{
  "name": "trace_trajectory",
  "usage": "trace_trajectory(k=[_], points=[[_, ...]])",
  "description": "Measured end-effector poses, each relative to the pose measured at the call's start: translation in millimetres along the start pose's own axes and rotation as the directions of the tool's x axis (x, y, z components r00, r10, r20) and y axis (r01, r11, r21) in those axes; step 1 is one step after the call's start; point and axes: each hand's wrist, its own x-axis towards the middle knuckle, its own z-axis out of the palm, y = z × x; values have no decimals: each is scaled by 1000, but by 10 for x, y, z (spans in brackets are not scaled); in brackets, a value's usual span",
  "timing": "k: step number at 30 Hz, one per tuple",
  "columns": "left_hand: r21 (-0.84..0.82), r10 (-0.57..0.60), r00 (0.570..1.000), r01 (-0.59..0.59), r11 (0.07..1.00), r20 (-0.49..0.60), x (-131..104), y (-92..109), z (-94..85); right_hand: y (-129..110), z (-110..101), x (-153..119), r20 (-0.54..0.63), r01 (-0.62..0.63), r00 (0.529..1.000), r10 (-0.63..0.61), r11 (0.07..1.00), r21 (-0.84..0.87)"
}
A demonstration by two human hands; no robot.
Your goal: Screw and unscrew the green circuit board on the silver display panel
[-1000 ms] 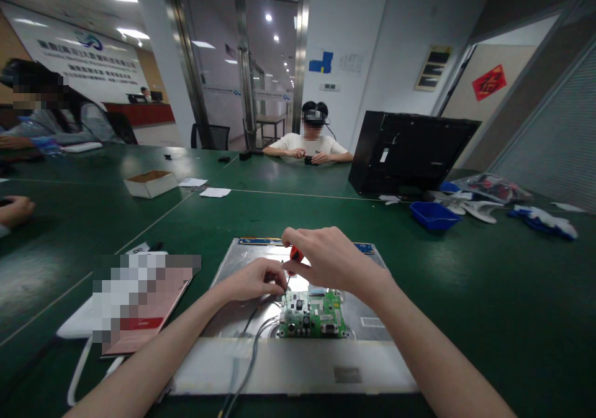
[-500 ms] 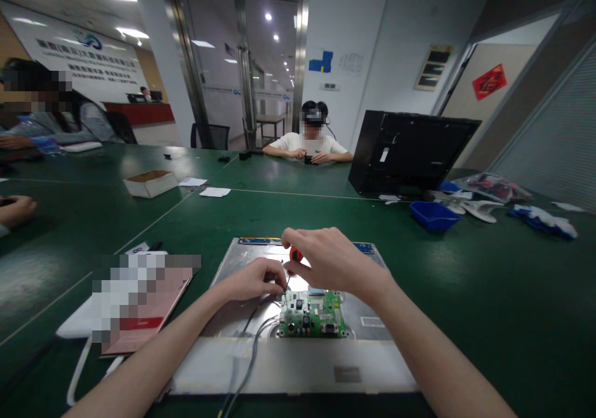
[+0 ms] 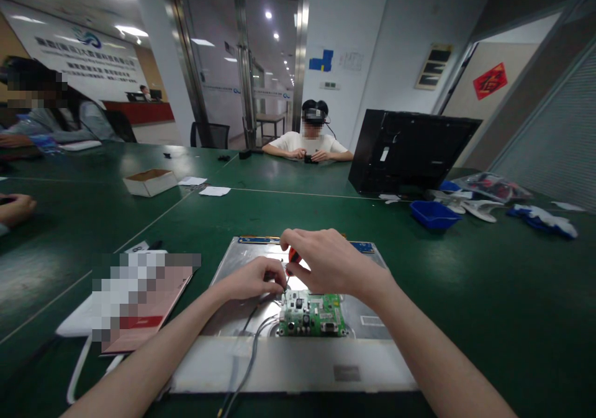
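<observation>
1. Right hand [image 3: 333, 263] closed around a red-handled screwdriver [image 3: 293, 258], tip at the green circuit board [image 3: 313, 313] corner
2. Left hand [image 3: 254, 279] pinches beside the tip; contents hidden
3. Shaft should stay upright, pressed firmly

desk [image 3: 465, 294]: green, runs all round you
far right: black monitor back [image 3: 410, 151], blue tray [image 3: 434, 214] just in front, gloves [image 3: 542, 219] beyond
left: cardboard box [image 3: 149, 182], papers [image 3: 205, 187] near it
opposite you: seated person [image 3: 308, 141]
your left edge: co-worker's hand [image 3: 16, 209]
</observation>
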Motion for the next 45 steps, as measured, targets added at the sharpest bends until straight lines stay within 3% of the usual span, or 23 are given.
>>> trace_trajectory(k=[6, 14, 23, 30, 38, 45], points=[[-27, -32, 999, 32, 999, -3, -7, 21, 6, 27, 18, 21, -10, -63, 998, 63, 995, -72], [-3, -15, 1000, 15, 1000, 5, 3, 5, -4, 45, -5, -7, 20, 11, 1000, -12, 999, 37], [-21, -15, 1000, 15, 1000, 2, -2, 25, 2, 31, 5, 22, -7, -36, 999, 36, 998, -52], [-6, -29, 1000, 29, 1000, 7, 7, 23, 1, 31, -15, -16, 18, 7, 1000, -7, 999, 39], [-6, -10, 1000, 10, 1000, 9, -6, 13, -2, 37, 17, 22, 8, -47, 999, 48, 998, -47], [33, 7, 1000, -7, 999, 0, 5, -57, 7, 15, -14, -21, 17, 14, 1000, -14, 999, 53]])
